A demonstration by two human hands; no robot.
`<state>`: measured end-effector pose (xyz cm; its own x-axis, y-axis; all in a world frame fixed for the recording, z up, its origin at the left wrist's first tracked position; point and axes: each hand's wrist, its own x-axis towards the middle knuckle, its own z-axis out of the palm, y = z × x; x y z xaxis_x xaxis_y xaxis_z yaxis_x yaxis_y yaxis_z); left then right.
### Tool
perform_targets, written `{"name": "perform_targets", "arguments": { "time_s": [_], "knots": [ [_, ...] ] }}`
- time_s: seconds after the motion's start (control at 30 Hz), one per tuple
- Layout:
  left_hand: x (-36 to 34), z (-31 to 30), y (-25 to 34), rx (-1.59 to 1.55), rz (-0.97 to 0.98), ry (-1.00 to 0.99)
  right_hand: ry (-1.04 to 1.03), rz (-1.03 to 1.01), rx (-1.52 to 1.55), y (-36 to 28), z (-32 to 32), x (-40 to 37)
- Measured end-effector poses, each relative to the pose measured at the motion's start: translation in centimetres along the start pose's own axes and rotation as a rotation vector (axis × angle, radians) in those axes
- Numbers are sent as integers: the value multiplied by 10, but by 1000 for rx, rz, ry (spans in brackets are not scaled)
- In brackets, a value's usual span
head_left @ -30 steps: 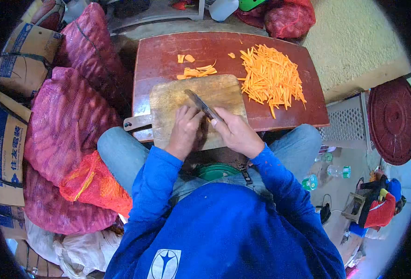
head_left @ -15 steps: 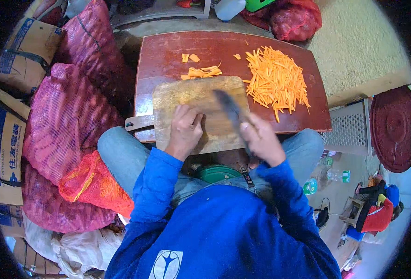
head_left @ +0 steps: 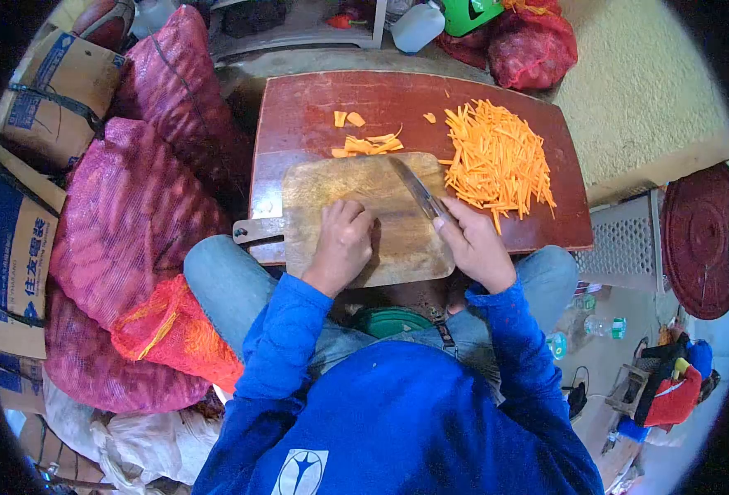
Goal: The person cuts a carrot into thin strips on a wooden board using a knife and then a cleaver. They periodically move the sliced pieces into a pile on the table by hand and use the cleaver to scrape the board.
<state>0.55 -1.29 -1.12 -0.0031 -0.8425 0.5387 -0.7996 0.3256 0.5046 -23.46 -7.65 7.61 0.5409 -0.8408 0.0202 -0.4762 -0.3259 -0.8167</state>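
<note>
A wooden cutting board [head_left: 410, 247] lies across the near edge of a reddish-brown table [head_left: 298, 103]. My left hand [head_left: 346, 245] rests on the board with its fingers curled in; whatever they may hold is hidden. In my right hand [head_left: 478, 247], at the board's right side, is a kitchen knife [head_left: 414, 187], its blade pointing away and to the left over the board. A heap of carrot strips [head_left: 500, 161] lies on the table to the right. Beyond the board are several carrot slices [head_left: 369, 146] and smaller carrot pieces [head_left: 348, 119].
Large purple mesh sacks [head_left: 134, 223] and cardboard boxes [head_left: 59, 87] stand on the left, with an orange net bag [head_left: 179, 326] by my knee. At right are a grey perforated crate [head_left: 624, 239] and a dark red lid [head_left: 698, 239]. Another person [head_left: 674, 396] sits farther off.
My right hand has shifted slightly down and right with the knife, which was blurred and is now sharp. My left hand stays curled on the board. The whole view has shifted slightly.
</note>
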Motion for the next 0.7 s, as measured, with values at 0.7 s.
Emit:
{"name": "perform_targets", "arguments": {
  "time_s": [0.7],
  "knots": [
    [153, 22, -144, 39, 202, -516, 41, 1, 106, 13, 18, -5]
  ]
}}
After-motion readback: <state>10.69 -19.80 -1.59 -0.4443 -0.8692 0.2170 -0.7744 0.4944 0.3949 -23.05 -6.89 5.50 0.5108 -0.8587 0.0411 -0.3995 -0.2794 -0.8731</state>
